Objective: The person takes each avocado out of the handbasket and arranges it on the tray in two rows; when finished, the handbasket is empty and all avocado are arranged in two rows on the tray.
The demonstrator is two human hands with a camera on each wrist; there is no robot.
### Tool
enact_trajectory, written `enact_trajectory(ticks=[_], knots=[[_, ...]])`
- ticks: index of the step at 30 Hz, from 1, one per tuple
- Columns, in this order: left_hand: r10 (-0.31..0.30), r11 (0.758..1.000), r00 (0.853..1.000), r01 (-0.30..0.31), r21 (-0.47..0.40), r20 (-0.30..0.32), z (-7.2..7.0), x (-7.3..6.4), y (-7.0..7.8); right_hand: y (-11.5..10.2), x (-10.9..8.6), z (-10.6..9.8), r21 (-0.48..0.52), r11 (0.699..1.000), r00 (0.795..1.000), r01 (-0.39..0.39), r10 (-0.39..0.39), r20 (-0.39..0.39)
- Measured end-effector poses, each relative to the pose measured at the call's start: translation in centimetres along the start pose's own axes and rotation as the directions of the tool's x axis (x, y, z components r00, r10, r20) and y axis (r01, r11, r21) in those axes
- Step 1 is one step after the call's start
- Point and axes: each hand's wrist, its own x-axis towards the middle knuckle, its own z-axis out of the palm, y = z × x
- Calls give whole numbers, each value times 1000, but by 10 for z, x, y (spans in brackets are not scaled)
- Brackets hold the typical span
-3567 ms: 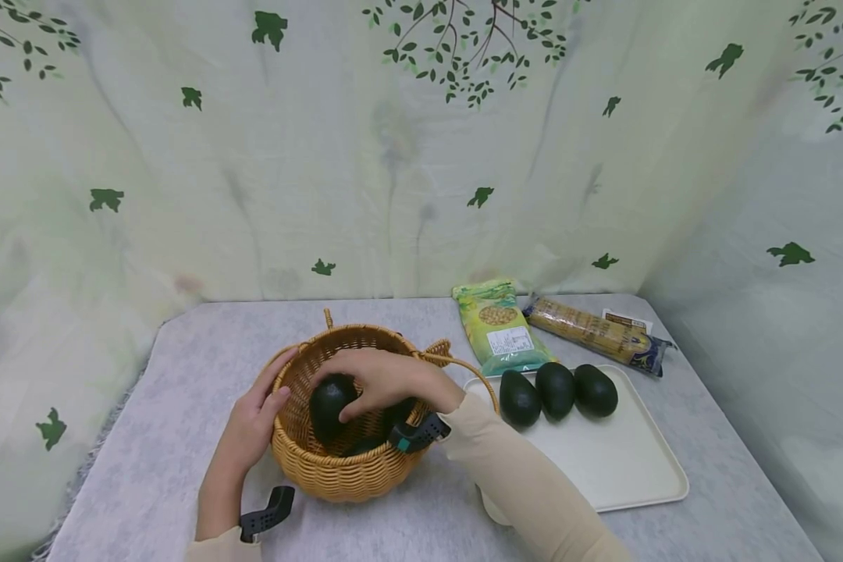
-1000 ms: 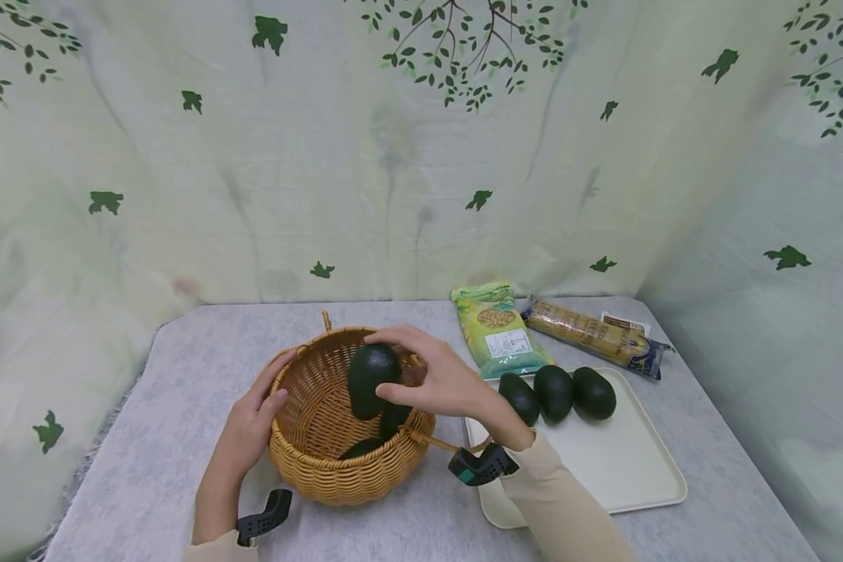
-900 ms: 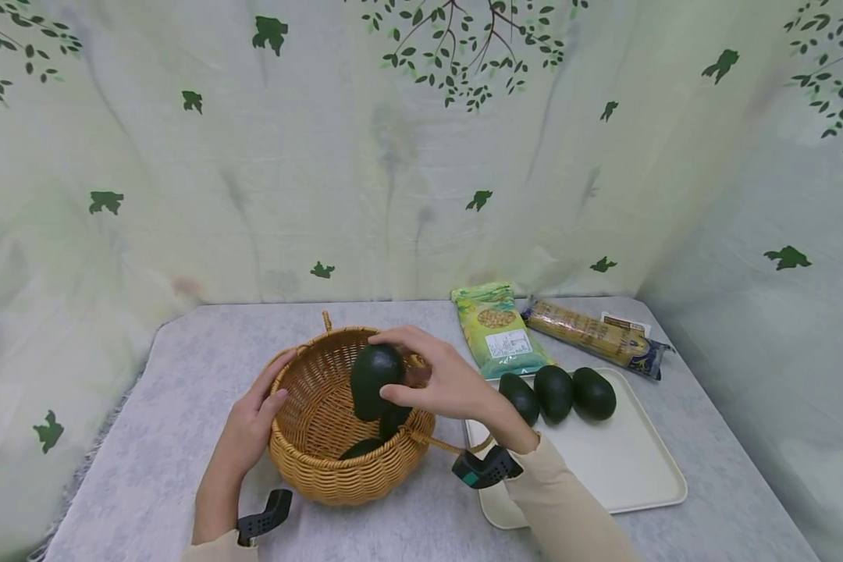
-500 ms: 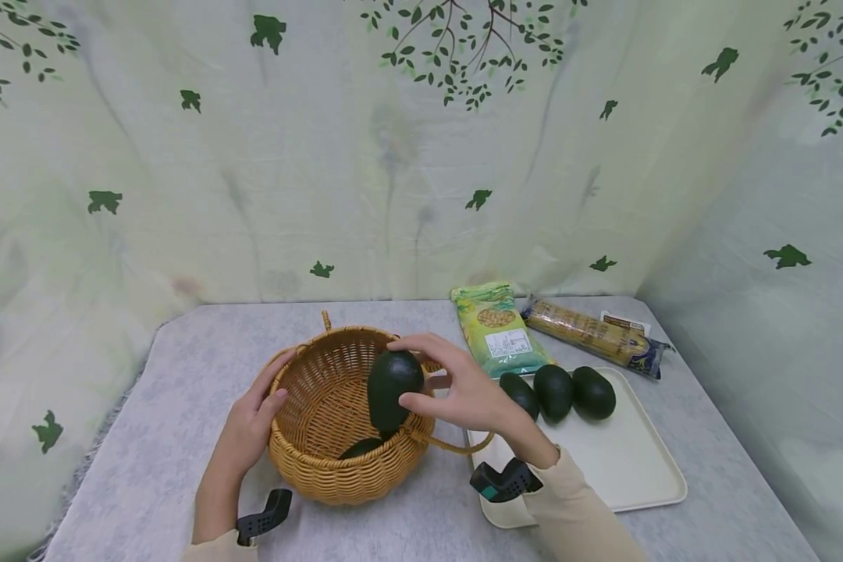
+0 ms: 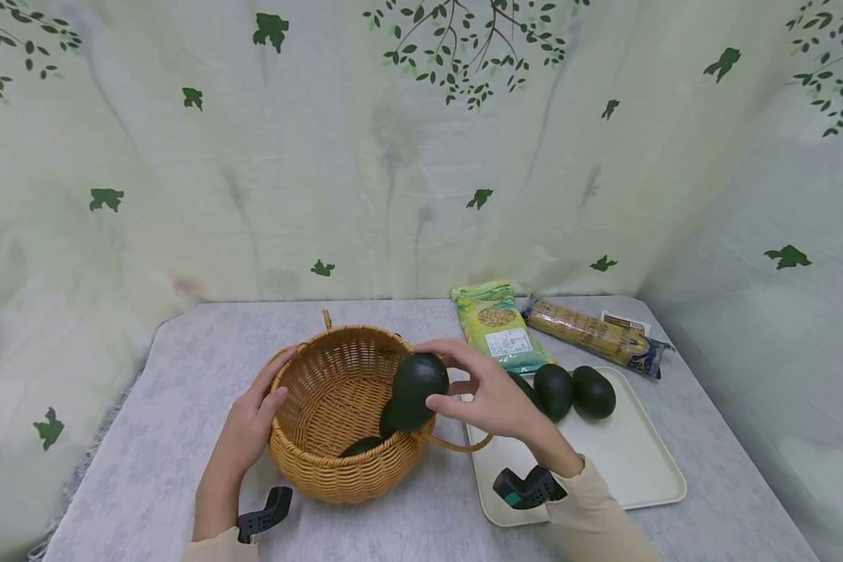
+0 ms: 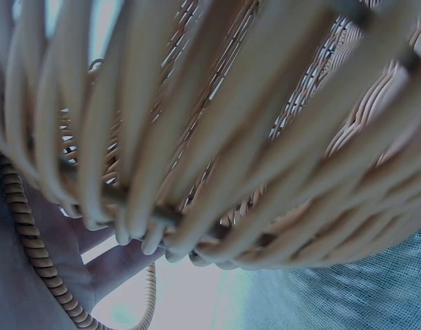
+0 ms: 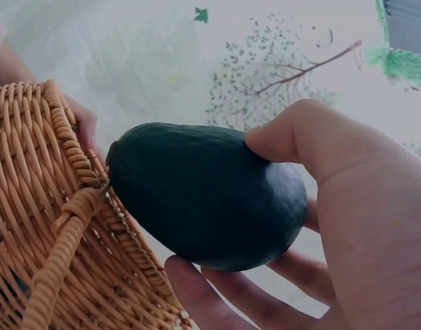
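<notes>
My right hand (image 5: 488, 394) holds a dark green avocado (image 5: 417, 390) over the right rim of a wicker basket (image 5: 344, 480). In the right wrist view the thumb lies on one side of the avocado (image 7: 203, 196), with fingers curled around the other. My left hand (image 5: 249, 421) grips the basket's left rim; the left wrist view shows mostly the basket's weave (image 6: 217, 137), with part of the hand behind it. Inside the basket lie two more avocados, one (image 5: 361, 446) low near the front and another (image 5: 386, 420) partly hidden by the held one.
A white tray (image 5: 625, 468) on the right bears avocados (image 5: 553, 393) in a row, one partly behind my right hand. Behind it lie a green-yellow bag (image 5: 495, 328) and a long pasta-like packet (image 5: 590, 328). The basket's handle (image 5: 464, 447) reaches over the tray's left edge.
My right hand has lifted the avocado from inside the basket and moved it right, to above the right rim. The left hand has stayed on the left rim.
</notes>
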Motion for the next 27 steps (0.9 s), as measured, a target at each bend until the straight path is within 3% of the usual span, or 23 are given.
enact_trajectory(ticks=[27], knots=[[-1, 1000, 1000, 1, -6, 4, 0, 2, -3, 11, -48, -24, -95, 995, 998, 15, -21, -65]])
